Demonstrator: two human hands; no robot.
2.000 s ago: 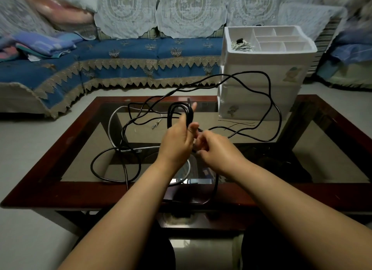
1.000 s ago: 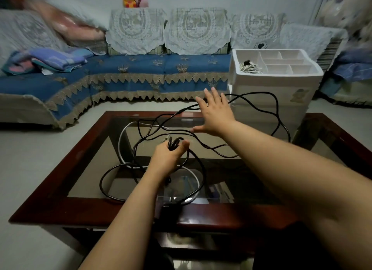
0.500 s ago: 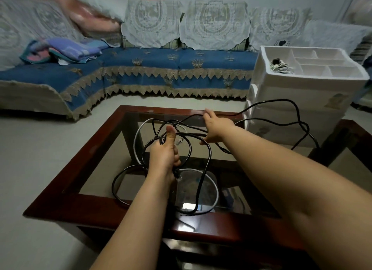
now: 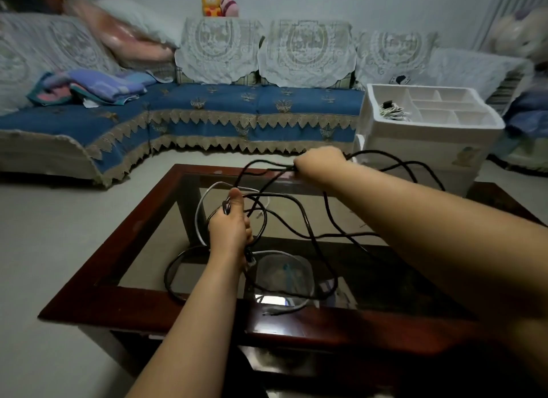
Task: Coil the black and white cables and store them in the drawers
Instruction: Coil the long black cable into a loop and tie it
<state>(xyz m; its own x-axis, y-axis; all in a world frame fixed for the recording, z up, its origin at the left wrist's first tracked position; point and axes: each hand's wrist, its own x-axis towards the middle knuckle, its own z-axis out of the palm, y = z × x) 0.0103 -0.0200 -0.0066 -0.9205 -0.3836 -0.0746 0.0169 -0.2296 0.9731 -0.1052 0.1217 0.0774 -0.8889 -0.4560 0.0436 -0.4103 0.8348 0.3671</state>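
Note:
A long black cable (image 4: 308, 219) sprawls in loose loops over the glass table (image 4: 142, 243). My left hand (image 4: 229, 228) is shut on a small bundle of its loops above the table's middle. Farther away, near the table's back edge, my right hand (image 4: 318, 163) is closed around a stretch of the same cable, arm extended. A white cable (image 4: 198, 216) curves on the glass under the black one. The white drawer unit (image 4: 427, 142) stands at the table's far right, its top tray divided into compartments, with a coiled white cord (image 4: 391, 111) in one.
A blue sofa (image 4: 207, 107) with lace covers runs behind the table, folded blankets (image 4: 89, 89) on its left part. Grey floor lies to the left of the table. A dark wooden rim (image 4: 148, 311) frames the glass.
My right hand reached away from my left hand to the far side and closed on a stretch of black cable. My left hand kept its bundle. The view shifted left.

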